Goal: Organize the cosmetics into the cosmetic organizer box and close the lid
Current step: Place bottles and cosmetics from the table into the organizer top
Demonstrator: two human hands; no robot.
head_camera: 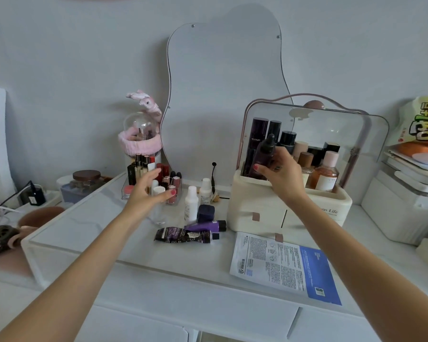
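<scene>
- Gripping a dark dropper bottle [265, 156], the right hand [279, 172] holds it upright over the front left of the cream organizer box [257, 206], whose clear lid [344, 129] stands raised.
- Left hand [147, 193] hovers with fingers spread and relaxed, holding nothing, just before a clear lipstick rack [156, 178].
- White bottles [191, 203], a purple tube [208, 226] and a dark crumpled tube [183, 235] lie on the white surface [109, 230] between the hands.
- A sheet-mask packet [284, 265] lies before the box.

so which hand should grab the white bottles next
Left. The left hand is open and hovers beside the white bottles; the right hand grips a dark bottle at the organizer box.
</scene>
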